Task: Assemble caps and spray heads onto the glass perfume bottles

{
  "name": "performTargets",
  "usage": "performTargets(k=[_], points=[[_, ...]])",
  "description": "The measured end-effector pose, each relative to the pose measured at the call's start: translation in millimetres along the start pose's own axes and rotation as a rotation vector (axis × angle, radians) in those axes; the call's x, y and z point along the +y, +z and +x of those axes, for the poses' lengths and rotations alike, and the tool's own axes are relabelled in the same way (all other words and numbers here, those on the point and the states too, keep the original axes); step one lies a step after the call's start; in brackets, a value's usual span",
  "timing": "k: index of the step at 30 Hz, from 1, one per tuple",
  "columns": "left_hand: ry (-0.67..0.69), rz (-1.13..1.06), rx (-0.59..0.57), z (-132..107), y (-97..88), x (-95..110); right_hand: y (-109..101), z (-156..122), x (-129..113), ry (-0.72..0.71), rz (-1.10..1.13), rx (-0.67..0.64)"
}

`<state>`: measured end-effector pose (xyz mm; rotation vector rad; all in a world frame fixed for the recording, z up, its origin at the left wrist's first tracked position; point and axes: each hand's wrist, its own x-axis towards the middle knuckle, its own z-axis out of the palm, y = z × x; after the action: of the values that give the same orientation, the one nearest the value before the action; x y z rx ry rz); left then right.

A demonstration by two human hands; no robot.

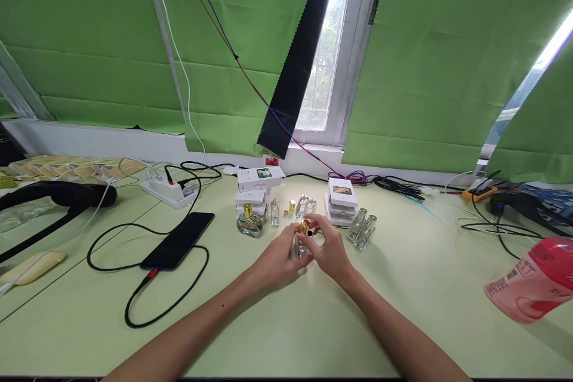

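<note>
Both my hands meet at the middle of the table around a small glass perfume bottle (301, 248) with a gold top. My left hand (282, 253) wraps its side, fingers closed on the glass. The fingers of my right hand (329, 250) pinch the gold cap (304, 226) at its top; whether the cap is seated or loose I cannot tell. A round perfume bottle (249, 224) with a gold cap stands to the left, and a slim clear bottle (274, 213) beside it. Two tall glass bottles (362, 229) stand to the right. Behind my hands are more clear bottles (306, 205) and a small gold cap (292, 206).
White boxes (259, 179) are stacked at the back left, and more boxes (341, 197) at the back right. A black phone (178, 242) lies left with its cable looping around it. A power strip (168, 191) sits behind. A pink container (532, 280) stands far right.
</note>
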<state>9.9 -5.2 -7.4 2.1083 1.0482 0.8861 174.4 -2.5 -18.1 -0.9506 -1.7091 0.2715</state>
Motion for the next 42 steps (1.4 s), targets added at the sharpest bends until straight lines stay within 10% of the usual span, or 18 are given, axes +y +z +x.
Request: performTargets(k=[42], points=[[-0.024, 0.016, -0.037, 0.1, 0.3, -1.3, 3.5, -5.4, -2.5, 0.032, -0.007, -0.005]])
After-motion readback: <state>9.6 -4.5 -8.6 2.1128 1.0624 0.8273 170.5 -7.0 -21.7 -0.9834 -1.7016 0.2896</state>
